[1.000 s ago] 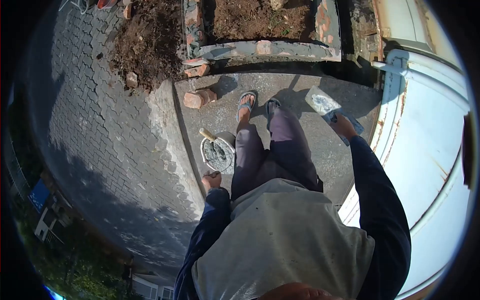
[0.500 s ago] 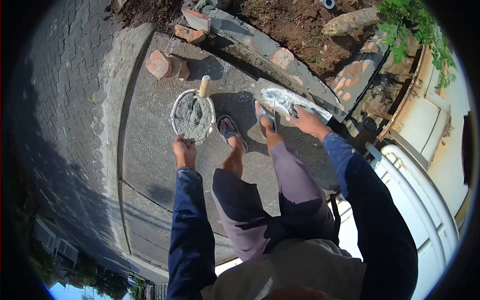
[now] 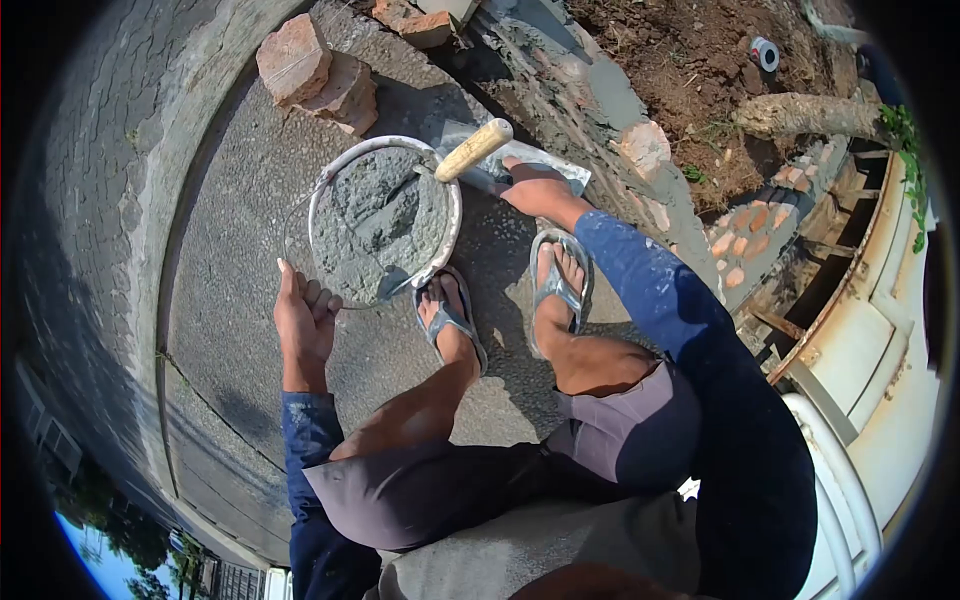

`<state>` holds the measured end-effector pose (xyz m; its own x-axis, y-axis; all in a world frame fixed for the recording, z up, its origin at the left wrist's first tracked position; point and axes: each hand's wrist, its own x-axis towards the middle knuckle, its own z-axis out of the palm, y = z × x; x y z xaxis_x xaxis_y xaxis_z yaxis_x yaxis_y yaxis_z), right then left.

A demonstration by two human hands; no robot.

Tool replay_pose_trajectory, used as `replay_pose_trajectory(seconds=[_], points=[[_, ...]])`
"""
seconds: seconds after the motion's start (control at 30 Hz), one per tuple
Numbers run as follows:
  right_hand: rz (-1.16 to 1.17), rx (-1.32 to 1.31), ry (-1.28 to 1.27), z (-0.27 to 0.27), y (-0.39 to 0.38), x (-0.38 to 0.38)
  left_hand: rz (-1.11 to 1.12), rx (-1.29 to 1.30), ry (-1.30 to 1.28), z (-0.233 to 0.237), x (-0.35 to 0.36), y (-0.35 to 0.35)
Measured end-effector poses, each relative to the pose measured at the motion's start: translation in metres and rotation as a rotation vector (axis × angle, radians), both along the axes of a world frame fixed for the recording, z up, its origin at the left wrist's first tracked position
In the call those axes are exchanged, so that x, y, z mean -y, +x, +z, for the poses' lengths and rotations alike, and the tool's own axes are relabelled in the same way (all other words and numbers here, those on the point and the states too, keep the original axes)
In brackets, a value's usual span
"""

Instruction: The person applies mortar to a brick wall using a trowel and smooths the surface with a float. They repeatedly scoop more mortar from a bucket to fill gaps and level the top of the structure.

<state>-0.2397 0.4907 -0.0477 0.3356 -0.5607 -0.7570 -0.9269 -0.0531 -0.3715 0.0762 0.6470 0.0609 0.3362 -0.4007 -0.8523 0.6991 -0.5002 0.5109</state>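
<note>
A round bucket (image 3: 452, 232) full of grey wet mortar (image 3: 380, 215) stands on the paving, left of my feet. The wooden handle (image 3: 474, 150) of a tool leans over its right rim, its lower end sunk in the mortar. My left hand (image 3: 308, 318) is closed around the thin wire handle of the bucket, at its lower left. My right hand (image 3: 535, 190) grips a flat metal trowel (image 3: 570, 176) just right of the bucket; the wooden handle partly hides the trowel.
Broken brick chunks (image 3: 345, 92) lie above the bucket. A low mortared brick wall (image 3: 610, 95) runs diagonally at the upper right, with soil, a log (image 3: 805, 115) and a pipe piece (image 3: 765, 53) beyond. White rusty metalwork (image 3: 850, 375) stands at the right.
The view has come lower and closer to the bucket. My right hand has moved left with the trowel, from beside the wall to beside the bucket. My left hand stays at the wire handle.
</note>
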Motion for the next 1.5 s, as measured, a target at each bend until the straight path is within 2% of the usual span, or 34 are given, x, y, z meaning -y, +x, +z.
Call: replay_pose_trajectory(seconds=[0.07,0.13,0.17,0.23,0.27,0.3,0.33,0.4,0.47,0.5,0.53,0.57,0.6,0.67,0.7,0.73,0.77,0.8,0.87,0.9,0.93,1.0,1.03,1.1,1.17,1.2,1.23,1.27,1.33,1.37,1.43,1.5], points=[[-0.037,0.009,-0.037,-0.04,-0.002,-0.009,0.035,0.049,0.025,-0.021,-0.015,0.007],[-0.153,0.169,-0.072,-0.068,-0.011,-0.015,0.055,0.113,0.014,-0.045,-0.031,0.013],[-0.078,0.148,0.069,-0.069,-0.01,-0.007,0.066,0.111,0.006,-0.054,-0.037,0.011],[-0.007,0.172,0.078,-0.065,-0.012,-0.003,-0.019,0.291,0.097,-0.071,-0.04,0.011],[0.044,0.192,0.107,-0.065,-0.013,-0.003,-0.006,0.295,0.087,-0.077,-0.042,0.014],[0.192,0.28,0.089,-0.07,-0.014,0.005,-0.084,0.349,0.074,-0.08,-0.046,0.018],[0.204,0.286,0.084,-0.073,-0.016,0.014,-0.163,0.405,0.062,-0.084,-0.049,0.021],[0.531,-0.051,0.156,-0.045,-0.007,0.038,-0.173,0.455,0.069,-0.078,-0.045,0.018],[0.221,0.208,-0.161,-0.037,-0.009,0.07,-0.269,0.574,0.185,-0.071,-0.038,0.013],[-0.125,0.365,-0.07,-0.015,0.001,0.079,-0.248,0.584,0.195,-0.094,-0.038,0.024],[-0.47,0.512,0.033,0.013,0.014,0.089,-0.368,0.841,0.246,-0.135,-0.043,0.041],[-0.395,0.594,0.009,0.035,0.027,0.093,-0.493,1.095,0.306,-0.159,-0.05,0.053],[-0.324,0.672,-0.014,0.053,0.037,0.093,-0.48,1.097,0.329,-0.15,-0.049,0.051],[0.134,0.561,0.009,0.07,0.065,0.089,-0.43,0.609,0.352,-0.117,-0.035,0.032],[0.507,0.244,-0.049,0.076,0.087,0.085,-0.419,0.615,0.355,-0.116,-0.034,0.029],[0.681,0.078,-0.264,0.095,0.093,0.062,-0.31,0.493,0.264,-0.115,-0.032,0.025],[0.84,-0.017,-0.297,0.107,0.096,0.046,-0.2,0.371,0.173,-0.116,-0.032,0.023],[0.996,-0.113,-0.332,0.114,0.099,0.033,-0.188,0.376,0.17,-0.121,-0.034,0.027],[1.104,-0.191,-0.343,0.11,0.104,0.008,-0.348,0.508,0.245,-0.122,-0.035,0.033],[1.113,-0.246,-0.323,0.11,0.104,0.002,-0.325,0.667,0.246,-0.121,-0.035,0.021],[0.941,-0.117,-0.471,0.08,0.097,-0.003,-0.317,0.672,0.247,-0.125,-0.037,0.021],[0.688,0.03,-0.456,0.071,0.087,-0.006,-0.285,0.813,0.222,-0.142,-0.046,0.019],[0.683,0.032,-0.455,0.077,0.08,-0.004,-0.241,0.848,0.183,-0.135,-0.045,0.011],[0.885,0.195,-0.676,0.107,0.061,0.002,-0.173,0.855,0.162,-0.129,-0.043,0.003],[0.914,0.135,-0.684,0.152,0.042,0.005,-0.084,0.818,0.061,-0.107,-0.039,-0.009],[0.907,0.165,-0.717,0.149,0.024,0.01,-0.089,0.813,0.072,-0.098,-0.037,-0.009],[0.898,0.003,-0.513,0.177,0.022,0.015,-0.109,0.801,0.039,-0.091,-0.033,-0.008],[0.899,0.005,-0.509,0.175,0.011,0.02,-0.126,0.79,0.002,-0.088,-0.03,-0.006],[0.641,0.075,-0.345,0.167,-0.021,0.033,-0.161,0.869,-0.025,-0.098,-0.028,0.002],[0.639,0.078,-0.345,0.165,-0.028,0.033,-0.181,0.889,-0.022,-0.1,-0.026,0.005],[0.415,0.013,-0.353,0.159,-0.036,0.029,-0.197,0.911,-0.008,-0.099,-0.028,0.008],[0.432,0.031,-0.381,0.14,-0.043,0.028,-0.276,0.899,0.031,-0.089,-0.026,0.003]])
